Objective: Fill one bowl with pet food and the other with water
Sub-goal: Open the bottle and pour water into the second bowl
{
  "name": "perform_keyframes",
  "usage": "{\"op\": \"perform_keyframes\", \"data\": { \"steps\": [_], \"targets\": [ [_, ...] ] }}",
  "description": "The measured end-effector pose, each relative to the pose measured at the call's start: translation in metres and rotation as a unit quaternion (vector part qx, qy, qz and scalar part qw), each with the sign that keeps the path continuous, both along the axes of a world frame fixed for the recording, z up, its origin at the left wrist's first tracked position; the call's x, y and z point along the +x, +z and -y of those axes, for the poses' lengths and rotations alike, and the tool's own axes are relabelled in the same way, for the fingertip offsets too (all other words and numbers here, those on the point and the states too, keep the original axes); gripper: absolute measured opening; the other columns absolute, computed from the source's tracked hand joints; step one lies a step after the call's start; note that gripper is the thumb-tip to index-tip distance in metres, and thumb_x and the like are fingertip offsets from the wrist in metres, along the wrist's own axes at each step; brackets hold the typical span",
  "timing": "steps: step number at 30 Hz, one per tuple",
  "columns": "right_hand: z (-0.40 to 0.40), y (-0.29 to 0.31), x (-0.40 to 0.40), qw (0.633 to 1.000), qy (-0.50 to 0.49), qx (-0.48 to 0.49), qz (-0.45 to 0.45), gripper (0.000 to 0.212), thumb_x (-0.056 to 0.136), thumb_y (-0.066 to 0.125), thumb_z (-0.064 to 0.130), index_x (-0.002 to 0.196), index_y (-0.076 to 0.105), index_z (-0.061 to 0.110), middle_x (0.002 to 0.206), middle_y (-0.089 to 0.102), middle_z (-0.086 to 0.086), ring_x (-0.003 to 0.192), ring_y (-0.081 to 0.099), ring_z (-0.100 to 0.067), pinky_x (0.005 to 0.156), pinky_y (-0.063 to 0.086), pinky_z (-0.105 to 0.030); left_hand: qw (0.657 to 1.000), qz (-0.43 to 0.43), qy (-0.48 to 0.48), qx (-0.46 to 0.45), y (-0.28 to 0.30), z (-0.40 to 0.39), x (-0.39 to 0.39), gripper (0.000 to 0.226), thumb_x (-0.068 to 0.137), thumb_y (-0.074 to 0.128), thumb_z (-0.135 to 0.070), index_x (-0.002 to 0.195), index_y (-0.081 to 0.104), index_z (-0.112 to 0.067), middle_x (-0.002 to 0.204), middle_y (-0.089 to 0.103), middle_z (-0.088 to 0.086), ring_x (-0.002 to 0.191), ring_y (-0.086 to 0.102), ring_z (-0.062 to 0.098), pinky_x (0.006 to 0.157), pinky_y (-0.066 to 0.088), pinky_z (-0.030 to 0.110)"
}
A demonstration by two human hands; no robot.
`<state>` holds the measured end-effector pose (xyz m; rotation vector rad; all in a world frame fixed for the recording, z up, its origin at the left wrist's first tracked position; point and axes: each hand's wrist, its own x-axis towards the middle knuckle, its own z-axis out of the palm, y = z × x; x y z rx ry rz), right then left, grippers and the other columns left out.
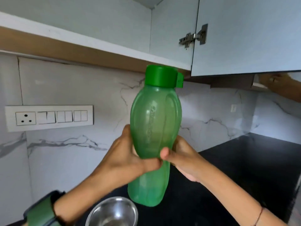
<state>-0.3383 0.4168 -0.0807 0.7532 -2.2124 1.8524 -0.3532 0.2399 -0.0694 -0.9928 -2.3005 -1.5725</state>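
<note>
A translucent green water bottle [155, 128] with a dark green cap [161, 76] is held upright in front of me, above the counter. My left hand [123, 158] grips its waist from the left, thumb across the front. My right hand [180, 158] grips the same waist from the right, thumb pressed on the front. The cap is on. A steel bowl [112, 212] sits on the black counter just below the bottle, near the bottom edge; what it holds cannot be told. No second bowl or pet food is in view.
The black countertop [236, 176] runs right into a corner under a marble backsplash. An open wall-cabinet door [244, 38] hangs above the bottle's cap. A switch panel [48, 118] is on the left wall. A reflection of a hand [280, 85] shows under the cabinet.
</note>
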Motion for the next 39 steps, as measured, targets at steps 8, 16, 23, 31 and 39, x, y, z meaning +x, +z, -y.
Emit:
{"op": "perform_keyframes", "data": {
  "steps": [8,16,23,31,39],
  "targets": [
    [0.012,-0.1,0.015,0.994,-0.015,-0.019,0.104,0.093,0.052,0.083,0.05,0.125,0.047,0.005,0.115,0.067,-0.012,0.113,0.061,-0.024,0.09,0.051,-0.033,0.995,0.096,-0.003,-0.037,-0.103,0.015,0.014,0.08,0.051,0.083,-0.033,0.119,0.042,-0.028,0.097,0.064,-0.013,0.086,0.059,-0.012,0.067,0.052,0.01],
    [0.023,-0.178,0.019,0.983,-0.034,0.005,0.18,0.107,0.047,0.088,0.048,0.131,0.041,0.002,0.122,0.059,-0.021,0.115,0.059,-0.029,0.095,0.05,-0.043,0.983,0.161,-0.03,-0.078,-0.19,0.024,0.007,0.105,0.05,0.082,-0.041,0.139,0.032,-0.015,0.117,0.06,-0.008,0.111,0.059,0.008,0.097,0.05,0.029],
    [0.029,-0.212,0.014,0.981,-0.021,0.012,0.194,0.103,0.05,0.088,0.045,0.131,0.039,0.005,0.121,0.06,-0.018,0.115,0.059,-0.027,0.096,0.049,-0.046,0.977,0.195,-0.046,-0.068,-0.225,0.033,0.003,0.111,0.052,0.083,-0.034,0.144,0.023,-0.015,0.123,0.062,-0.003,0.115,0.06,0.012,0.099,0.05,0.041],
    [0.031,-0.234,0.008,0.978,-0.02,0.026,0.208,0.103,0.051,0.087,0.045,0.134,0.036,0.012,0.125,0.057,-0.013,0.118,0.057,-0.024,0.098,0.048,-0.045,0.964,0.247,-0.084,-0.046,-0.242,0.033,-0.002,0.107,0.059,0.083,-0.015,0.144,0.019,-0.019,0.13,0.054,0.001,0.12,0.055,0.008,0.101,0.048,0.032],
    [0.034,-0.255,0.0,0.97,-0.006,0.009,0.244,0.102,0.052,0.089,0.03,0.134,0.034,0.007,0.123,0.057,-0.015,0.115,0.058,-0.023,0.092,0.05,-0.037,0.966,0.195,-0.145,0.092,-0.179,0.046,-0.005,0.096,0.058,0.084,-0.044,0.136,0.032,-0.026,0.126,0.056,-0.014,0.12,0.056,0.009,0.095,0.048,0.024]
  ]
}}
